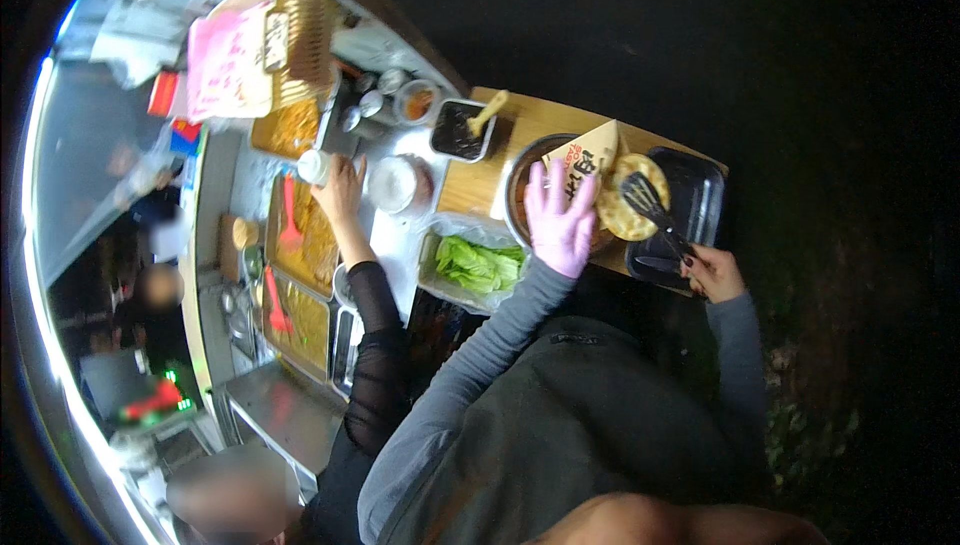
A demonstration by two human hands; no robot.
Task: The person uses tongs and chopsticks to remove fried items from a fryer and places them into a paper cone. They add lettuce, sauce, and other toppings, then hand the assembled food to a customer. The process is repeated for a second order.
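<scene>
My left hand [560, 225], in a pink glove, has its fingers spread over a printed paper bag [602, 145]; I cannot tell whether it presses on the bag. The bag lies over a round dark pan [515, 185], partly hidden by the glove. Bare fingers of my right hand [714, 274] are wrapped round the handle of a black slotted spatula [655, 207]. Its blade rests over a round browned flatbread [622, 219] beside the bag's opening. Just right of the bread is a black rectangular tray [700, 185], partly under the bread and spatula.
A co-worker's hand [343, 188] at left holds a white cup-like container [313, 167]. Nearby stand a lettuce bin [478, 263], a dark sauce tub [458, 135] with a brush, food trays with red spatulas [290, 230], and a clear round container [398, 185]. The wooden board [472, 185] lies between.
</scene>
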